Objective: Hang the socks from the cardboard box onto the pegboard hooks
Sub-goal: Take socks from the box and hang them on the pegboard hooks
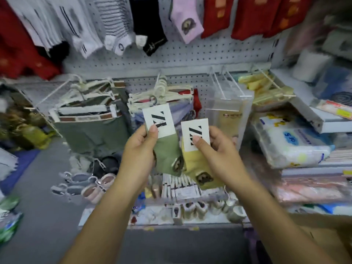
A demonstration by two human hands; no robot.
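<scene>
My left hand (140, 149) pinches the white label card of a green sock pair (167, 153), thumb on the card, with a small dark hanger hook above it. Beside it my right hand (219, 147) pinches the label card of a yellow sock pair (200, 168). Both pairs hang in front of the grey pegboard (190, 54). Just behind the green pair, a pegboard hook (162, 86) carries several sock hangers. To its right, bare wire hooks (224, 82) stick out over a clear packet. A corner of the cardboard box (323, 231) shows at the lower right.
Rows of white, striped, black, pink and red socks (133, 21) hang along the top of the pegboard. Green cloth items on hangers (89, 119) hang left. Small socks and shoes (186, 189) fill the low shelf. Packaged goods (291, 143) stack on the right shelves.
</scene>
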